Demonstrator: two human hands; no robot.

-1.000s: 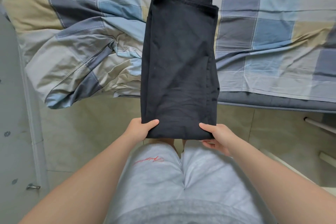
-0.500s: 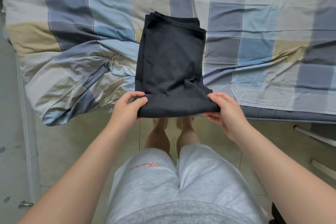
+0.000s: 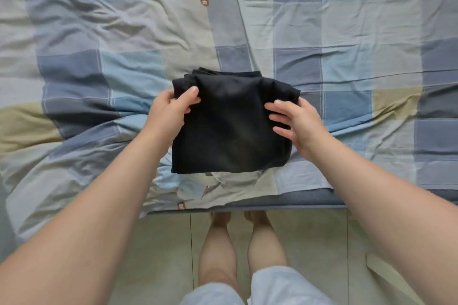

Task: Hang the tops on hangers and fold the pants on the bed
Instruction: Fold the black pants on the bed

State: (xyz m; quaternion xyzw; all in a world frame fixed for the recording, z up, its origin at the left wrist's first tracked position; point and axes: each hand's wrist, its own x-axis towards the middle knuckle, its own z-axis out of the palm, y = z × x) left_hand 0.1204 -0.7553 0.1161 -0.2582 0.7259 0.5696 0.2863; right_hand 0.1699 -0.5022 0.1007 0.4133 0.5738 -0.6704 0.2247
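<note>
— What lay before you?
— The bed [image 3: 309,199], under a creased checked cover [image 3: 322,32] of blue, grey and tan. I stood at its near edge on the tiled floor [image 3: 309,242].
— And the pants?
— The black pants [image 3: 230,131] sat folded into a squarish bundle on the cover, close to that edge, between my hands.
— How were the hands?
— My left hand [image 3: 171,111] pinched the far left corner, thumb on top. My right hand [image 3: 297,121] rested on the right edge, fingers straight and spread.

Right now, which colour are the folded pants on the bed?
The pants are plain black; the head view shows it.
</note>
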